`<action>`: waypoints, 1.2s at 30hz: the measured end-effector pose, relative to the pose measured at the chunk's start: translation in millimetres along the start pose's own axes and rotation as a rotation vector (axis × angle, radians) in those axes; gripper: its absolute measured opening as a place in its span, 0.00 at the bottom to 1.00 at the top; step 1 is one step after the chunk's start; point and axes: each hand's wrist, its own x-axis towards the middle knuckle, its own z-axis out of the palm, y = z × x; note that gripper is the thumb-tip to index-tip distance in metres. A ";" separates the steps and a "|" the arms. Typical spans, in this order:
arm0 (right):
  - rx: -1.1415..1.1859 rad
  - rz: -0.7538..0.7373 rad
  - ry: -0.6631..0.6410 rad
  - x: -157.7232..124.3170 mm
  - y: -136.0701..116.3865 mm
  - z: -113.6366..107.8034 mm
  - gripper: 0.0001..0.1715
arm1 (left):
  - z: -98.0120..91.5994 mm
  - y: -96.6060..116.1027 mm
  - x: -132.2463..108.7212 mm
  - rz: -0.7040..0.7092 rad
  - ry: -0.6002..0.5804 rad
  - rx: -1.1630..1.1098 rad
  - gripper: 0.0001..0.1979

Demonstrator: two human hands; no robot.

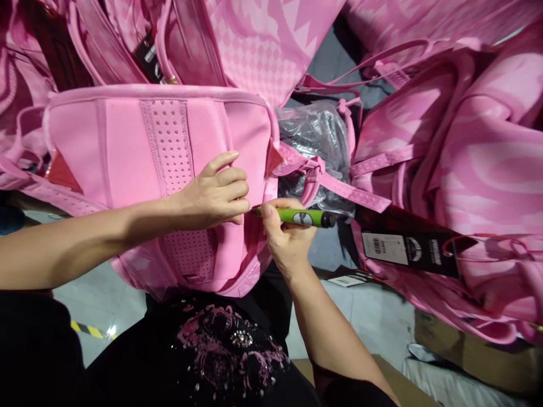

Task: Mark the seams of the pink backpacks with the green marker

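Observation:
A pink backpack (127,147) lies on its side in front of me, its padded back panel facing up. My left hand (216,195) rests on the panel with its fingers curled round the edge of a pink padded strip. Just to the right, my right hand (291,234) is closed round a green marker (301,217) with a black end pointing right. The marker's left end is close to my left fingertips, at the backpack's surface. Beside the backpack, a pink strap (352,191) with a knot-like loop stretches right.
More pink backpacks (492,147) fill the right side, and others (271,45) stand behind. A black hang tag (428,254) lies at the right. Clear plastic wrap (316,141) sits beside the backpack. Cardboard (475,350) is at the lower right.

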 end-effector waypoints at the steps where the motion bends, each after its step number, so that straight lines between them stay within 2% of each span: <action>1: 0.001 0.006 -0.012 0.7 0.1 -0.3 0.12 | 0.5 -0.2 0.4 0.003 -0.001 0.006 0.19; 5: 0.059 0.088 -0.038 4.3 -0.9 -1.3 0.13 | 1.7 -0.2 1.6 0.019 -0.027 0.026 0.21; 15: 0.014 0.083 -0.073 7.4 1.4 -3.0 0.12 | 6.7 -4.4 1.7 0.002 -0.030 -0.017 0.21; 21: 0.038 0.093 -0.115 11.6 -0.3 -4.4 0.13 | 6.3 -2.8 2.2 0.050 0.003 0.153 0.18; 25: 0.046 0.151 -0.110 12.7 0.0 -4.7 0.14 | 8.5 -5.1 2.2 0.035 -0.040 0.106 0.21; 28: 0.019 0.136 -0.148 14.0 1.2 -2.9 0.15 | 11.7 -9.6 2.9 0.043 -0.023 0.091 0.23; 32: -0.026 0.142 -0.129 16.1 -3.2 -8.5 0.17 | -2.8 -5.9 11.0 0.123 0.001 0.197 0.19; 36: -0.157 0.066 -0.246 20.1 9.1 -18.7 0.23 | -31.2 -10.8 29.8 0.237 -0.206 0.301 0.13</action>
